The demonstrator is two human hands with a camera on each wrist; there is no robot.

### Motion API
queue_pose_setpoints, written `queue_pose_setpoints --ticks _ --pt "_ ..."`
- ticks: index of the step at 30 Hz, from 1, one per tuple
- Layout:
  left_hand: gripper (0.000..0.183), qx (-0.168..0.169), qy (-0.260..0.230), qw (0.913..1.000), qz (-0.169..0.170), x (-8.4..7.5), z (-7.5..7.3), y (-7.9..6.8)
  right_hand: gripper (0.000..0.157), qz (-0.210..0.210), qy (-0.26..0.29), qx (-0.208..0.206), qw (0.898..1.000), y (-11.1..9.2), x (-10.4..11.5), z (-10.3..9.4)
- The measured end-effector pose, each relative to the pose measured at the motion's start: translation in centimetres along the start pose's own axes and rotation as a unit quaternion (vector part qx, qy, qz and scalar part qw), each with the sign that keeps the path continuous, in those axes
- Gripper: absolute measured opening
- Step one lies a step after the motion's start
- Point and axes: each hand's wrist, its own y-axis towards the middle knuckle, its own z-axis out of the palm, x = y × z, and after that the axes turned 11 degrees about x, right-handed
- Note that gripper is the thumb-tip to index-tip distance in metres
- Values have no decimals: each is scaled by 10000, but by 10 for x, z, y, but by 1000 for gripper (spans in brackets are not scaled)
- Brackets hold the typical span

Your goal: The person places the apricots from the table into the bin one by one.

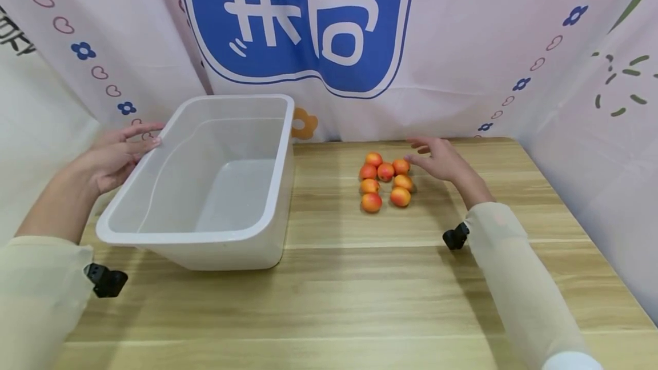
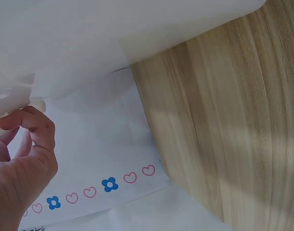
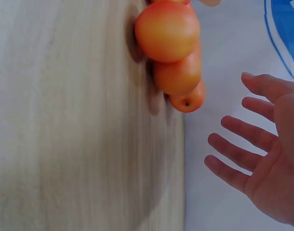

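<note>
A white plastic tub stands on the left of the table, and its inside looks bare. My left hand holds the tub's left rim; in the left wrist view the same hand has bent fingers at the lip. Several small orange-red fruits lie close together on the wood, right of the tub. Just beside the rightmost fruits hovers my right hand, holding nothing. The right wrist view shows that hand with fingers spread, apart from the fruits.
The wooden table reaches back to a white printed cloth with a blue emblem. More cloth hangs along the left and right sides. A small black camera sits on each wrist.
</note>
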Motion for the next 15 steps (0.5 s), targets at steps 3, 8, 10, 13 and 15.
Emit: queue_pose_setpoints --ticks 3,8,10,13,15 --pt "28 12 -14 10000 62 2 -1 0 50 5 163 72 9998 5 -3 0" --pt "27 2 -33 10000 75 3 0 -1 50 -96 359 121 9992 11 -7 -1" --pt "26 3 -61 10000 58 3 -1 -1 51 -105 404 135 9990 13 -8 -1" --pt "26 13 -100 9999 26 3 -2 -2 52 -59 413 179 9990 15 -9 1" --pt "27 45 -129 9999 10 4 -3 -1 53 -33 410 221 9989 16 -9 1"
